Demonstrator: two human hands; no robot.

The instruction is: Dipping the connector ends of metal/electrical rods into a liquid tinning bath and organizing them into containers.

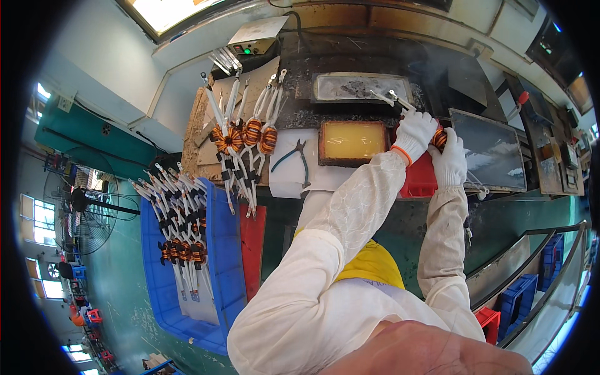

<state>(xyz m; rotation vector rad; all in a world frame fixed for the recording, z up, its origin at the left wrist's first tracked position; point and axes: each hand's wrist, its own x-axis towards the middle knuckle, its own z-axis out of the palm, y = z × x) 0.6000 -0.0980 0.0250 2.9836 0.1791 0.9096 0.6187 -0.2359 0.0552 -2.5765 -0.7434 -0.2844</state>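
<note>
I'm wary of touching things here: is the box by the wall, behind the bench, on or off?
Apparently on: a green light glows on the front of the box.

Partly hidden between left hand (417,130) and right hand (449,161), toward the front edge of the table (375,47): a copper coil (440,140). Covered by left hand: lower parts of white wires (402,102). Overlapped by both: a red tray (420,179). Cut off at top: a window (167,10).
</note>
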